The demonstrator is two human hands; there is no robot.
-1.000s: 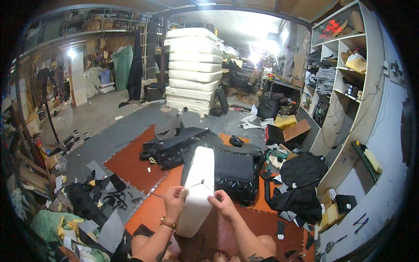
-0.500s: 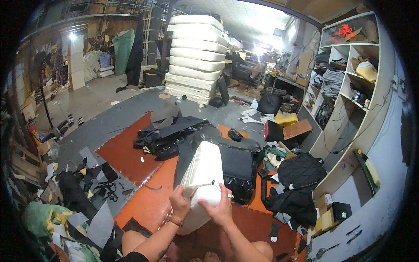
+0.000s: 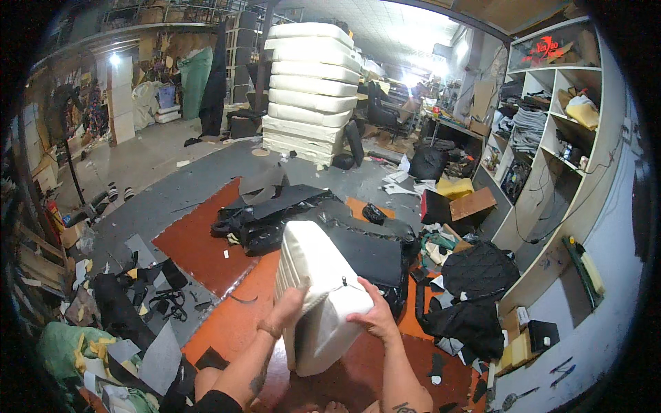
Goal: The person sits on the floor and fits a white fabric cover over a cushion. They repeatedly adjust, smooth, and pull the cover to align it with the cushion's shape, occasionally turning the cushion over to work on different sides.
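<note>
A thick white seat cushion (image 3: 320,261) stands on edge in front of me, with its ribbed side turned to the left. Along its near end runs a seam or zipper, with a small dark zipper pull (image 3: 344,281) on it. My left hand (image 3: 288,311) grips the ribbed side, its fingers partly hidden against the cover. At the right corner, my right hand (image 3: 375,315) holds the cover, thumb on the near end and fingers along the outer side. Beneath the cushion lie orange and reddish-brown sheets (image 3: 231,323).
Behind the cushion are black padded pieces (image 3: 365,258) wrapped in plastic. A tall stack of white cushions (image 3: 310,82) rises farther back. Dark quilted fabric (image 3: 478,272) lies right, before a white shelf unit (image 3: 551,131). Fabric scraps (image 3: 124,351) and a green sack (image 3: 62,347) crowd the left.
The cushion has turned and tilted, so more of its ribbed left side and near end shows. My left hand now grips the side instead of the top seam; my right hand has shifted right.
</note>
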